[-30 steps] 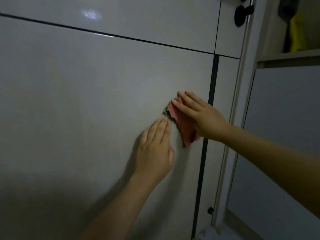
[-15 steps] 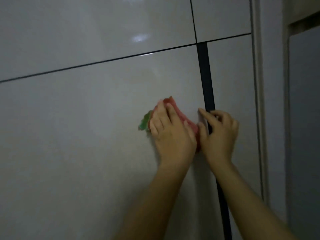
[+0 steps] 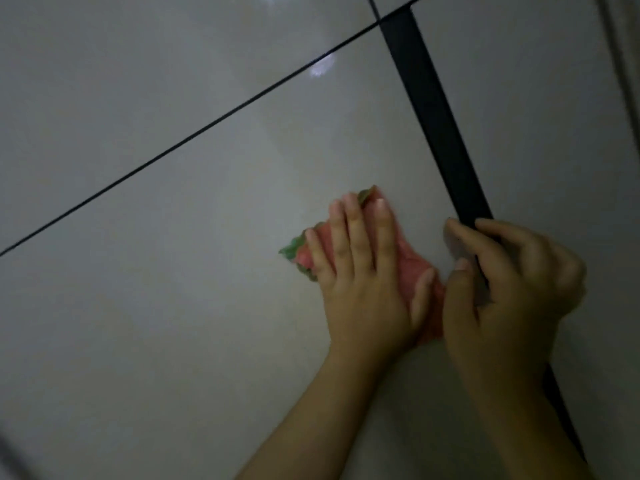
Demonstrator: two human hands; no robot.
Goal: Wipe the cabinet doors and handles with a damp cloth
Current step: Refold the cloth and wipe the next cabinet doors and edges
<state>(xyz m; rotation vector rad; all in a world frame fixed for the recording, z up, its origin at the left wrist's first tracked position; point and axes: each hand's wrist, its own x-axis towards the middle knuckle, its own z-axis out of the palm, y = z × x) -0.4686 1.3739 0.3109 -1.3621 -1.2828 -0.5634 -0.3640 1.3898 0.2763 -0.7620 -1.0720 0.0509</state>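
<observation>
Two hands are seen, the left hand (image 3: 360, 278) and the right hand (image 3: 512, 289). One pink-and-green cloth (image 3: 408, 268) is counted. Four cabinet door panels (image 3: 173, 323) are shown, divided by one black vertical strip (image 3: 436, 112).

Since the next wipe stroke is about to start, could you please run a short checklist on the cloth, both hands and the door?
1. Cloth flat against the cabinet door: ok, pressed to the panel.
2. Left hand on the cloth: ok, straight fingers press it.
3. Right hand steadying the door: ok, fingers curl round the black handle strip.
4. Cloth damp: cannot tell.
5. Handle strip wiped: cannot tell; the cloth lies beside it, not on it.
</observation>
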